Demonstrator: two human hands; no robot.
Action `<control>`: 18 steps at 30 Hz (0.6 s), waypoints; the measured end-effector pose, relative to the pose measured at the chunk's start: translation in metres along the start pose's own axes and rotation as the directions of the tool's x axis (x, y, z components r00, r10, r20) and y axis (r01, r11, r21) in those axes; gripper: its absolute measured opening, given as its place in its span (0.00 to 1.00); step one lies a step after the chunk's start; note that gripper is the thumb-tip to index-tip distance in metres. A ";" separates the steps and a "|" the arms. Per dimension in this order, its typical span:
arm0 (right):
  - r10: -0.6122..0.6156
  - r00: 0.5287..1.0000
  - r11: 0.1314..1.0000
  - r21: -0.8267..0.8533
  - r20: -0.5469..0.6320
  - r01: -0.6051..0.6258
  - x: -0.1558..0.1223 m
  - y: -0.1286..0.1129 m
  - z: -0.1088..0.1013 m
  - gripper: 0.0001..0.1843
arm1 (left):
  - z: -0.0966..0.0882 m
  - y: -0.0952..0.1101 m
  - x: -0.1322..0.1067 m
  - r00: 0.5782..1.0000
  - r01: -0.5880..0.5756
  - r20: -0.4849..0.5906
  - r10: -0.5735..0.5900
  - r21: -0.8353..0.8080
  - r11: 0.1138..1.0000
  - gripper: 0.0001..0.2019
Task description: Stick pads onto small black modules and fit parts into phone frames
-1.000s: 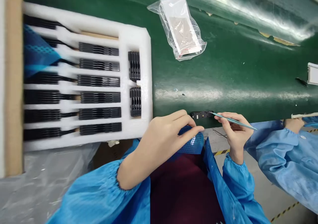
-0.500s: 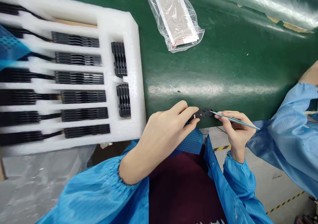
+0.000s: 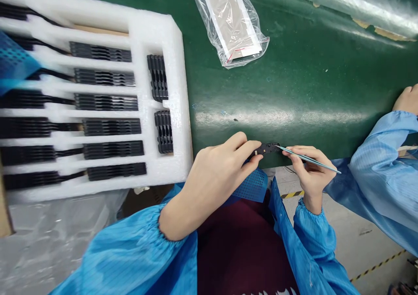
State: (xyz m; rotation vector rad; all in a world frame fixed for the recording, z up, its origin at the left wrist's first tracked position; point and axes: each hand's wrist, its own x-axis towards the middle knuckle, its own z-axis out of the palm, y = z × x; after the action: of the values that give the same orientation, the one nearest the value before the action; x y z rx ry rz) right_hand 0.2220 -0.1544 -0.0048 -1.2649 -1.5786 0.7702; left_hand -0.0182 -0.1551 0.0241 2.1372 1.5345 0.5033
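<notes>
My left hand pinches a small black part between thumb and forefinger at the near edge of the green belt. My right hand is closed round thin teal tweezers, whose tip touches the right end of the part. Both sleeves are blue.
A white foam tray with rows of black parts lies on the left of the belt. A clear plastic bag with a white card lies beyond my hands. Another person's blue sleeve and hand are at the right.
The view shifted right a second ago, so the tray slid left. My left fingers closed on the black part, which lay on the belt edge before. The neighbour's arm rose onto the belt.
</notes>
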 end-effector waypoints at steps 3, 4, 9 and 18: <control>-0.083 0.996 0.996 -0.018 0.023 0.083 -0.001 0.003 -0.002 0.12 | 0.001 0.000 0.000 1.000 -0.021 -0.020 0.021 0.020 1.000 0.11; -0.106 0.994 0.994 -0.014 0.030 0.106 -0.002 0.003 -0.003 0.14 | 0.002 0.000 0.000 0.999 -0.027 -0.030 0.028 0.027 0.999 0.11; -0.096 0.990 0.995 0.031 -0.102 0.100 0.000 -0.007 -0.004 0.09 | 0.005 0.000 -0.001 0.997 -0.036 -0.061 0.038 0.035 0.999 0.08; -0.059 0.939 0.958 -0.244 0.340 0.148 0.038 -0.034 0.002 0.10 | 0.000 0.000 -0.001 0.991 0.018 0.126 -0.035 0.136 0.991 0.07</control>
State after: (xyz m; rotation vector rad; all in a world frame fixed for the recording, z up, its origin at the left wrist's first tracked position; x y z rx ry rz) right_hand 0.2063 -0.1266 0.0353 -1.2748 -2.0618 0.7478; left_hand -0.0187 -0.1561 0.0243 2.1995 1.5621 0.2549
